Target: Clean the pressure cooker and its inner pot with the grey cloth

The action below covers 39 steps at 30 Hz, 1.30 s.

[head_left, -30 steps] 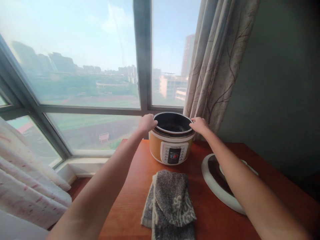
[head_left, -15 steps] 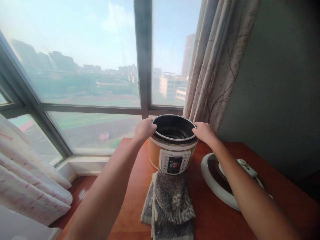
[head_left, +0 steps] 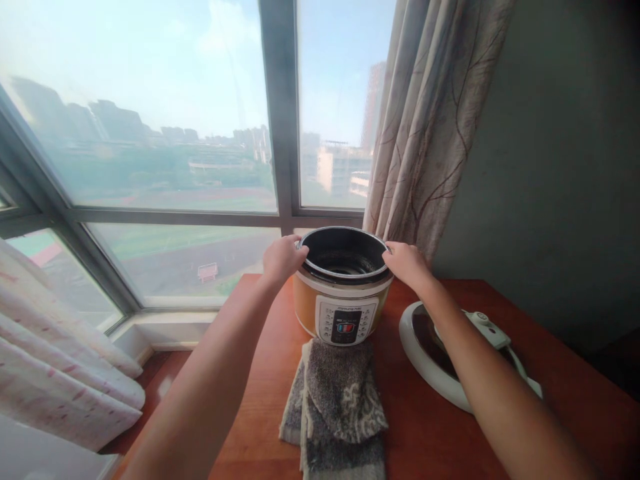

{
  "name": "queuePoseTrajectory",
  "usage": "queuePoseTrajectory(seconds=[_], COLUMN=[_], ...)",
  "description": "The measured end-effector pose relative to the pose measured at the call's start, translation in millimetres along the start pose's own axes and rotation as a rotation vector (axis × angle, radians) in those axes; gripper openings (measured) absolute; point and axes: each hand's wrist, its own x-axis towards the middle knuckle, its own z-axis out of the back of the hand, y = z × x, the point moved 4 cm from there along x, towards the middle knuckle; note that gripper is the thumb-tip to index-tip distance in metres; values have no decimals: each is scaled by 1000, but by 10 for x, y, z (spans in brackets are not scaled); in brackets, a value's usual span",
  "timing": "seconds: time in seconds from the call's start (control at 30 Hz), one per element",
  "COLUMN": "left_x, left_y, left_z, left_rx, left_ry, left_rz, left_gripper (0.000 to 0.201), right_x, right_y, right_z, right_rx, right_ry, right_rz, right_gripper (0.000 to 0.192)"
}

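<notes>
— What lies nearest you?

— At the bottom centre of the frame, a folded grey towel (head_left: 341,407) on the wooden table (head_left: 250,413), its far end touching the cooker's base. Lower right, the cooker's lid (head_left: 425,350) lies flat, partly under my right forearm.

— And your hands?

— Past the towel, mid-frame, stands the orange pressure cooker (head_left: 343,293), upright and open. My left hand (head_left: 281,259) is closed on the left rim of its dark inner pot (head_left: 344,257); my right hand (head_left: 407,264) grips the right rim. The pot sits squarely between them, equally near to both.

— Anything in the way?

— Behind, just beside the right rim, the curtain (head_left: 425,147) hangs; the window (head_left: 150,133) is farther back.
</notes>
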Motion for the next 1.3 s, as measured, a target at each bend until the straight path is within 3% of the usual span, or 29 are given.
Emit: queuePoseTrajectory(seconds=[0.2,0.33,0.47,0.6,0.73,0.87,0.97,1.07,1.2,1.3], left_x=[-37,-110,-134,-65,-5,18,15,8,10,20], left_y=[21,165,438,622,643,618,621,642,681,706], left_z=[3,14,-50,-264,-460,-578,-614,-620,-620,-622], left_rx=[-51,-208,-361,-529,-664,-773,-823,-841,-840,-836], left_ry=[-31,-143,-273,-191,-155,-181,-212,-233,-241,-244], left_rz=[-1,-3,48,80,90,114,109,79,33,9], left_gripper=[42,37,36,41,47,49,51,51,48,47], right_x=[-64,-183,-305,-426,-633,-907,-1075,-1171,-1192,-1164], right_y=[-82,-245,-715,-1353,-1871,-2184,-2210,-2077,-1899,-1906], right_z=[-35,-81,-144,-198,-262,-381,-469,-504,-491,-511], right_rx=[95,168,147,4,-59,-216,-312,-396,-499,-487], right_ry=[-71,-128,-185,-176,-153,-149,-88,-14,21,57], right_rz=[23,60,9,-59,-82,-127,-151,-164,-190,-224], right_gripper=[43,52,58,50,48,63,69,73,68,66])
